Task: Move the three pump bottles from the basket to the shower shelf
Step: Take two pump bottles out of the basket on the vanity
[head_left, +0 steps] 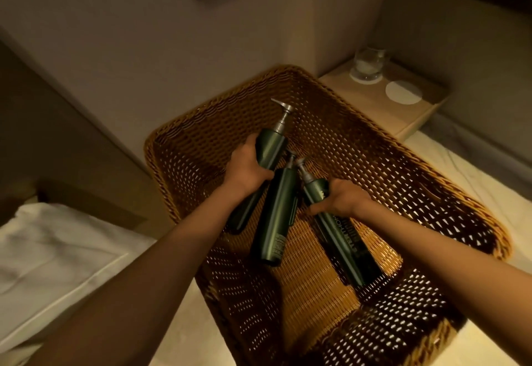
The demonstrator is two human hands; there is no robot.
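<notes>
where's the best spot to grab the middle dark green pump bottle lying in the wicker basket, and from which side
Grip the middle dark green pump bottle around its round body at mid-length, coming down from above. It lies flat in the brown wicker basket, and the left hand and right hand hold the bottles crowding its thin pump neck.

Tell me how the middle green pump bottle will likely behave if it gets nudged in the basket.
The middle bottle lies on its side with neither hand on it, and its body looks round, so it may roll. Its smooth sheen suggests a slippery surface. The woven basket floor might slow it, and the bottles beside it could stop it.
</notes>
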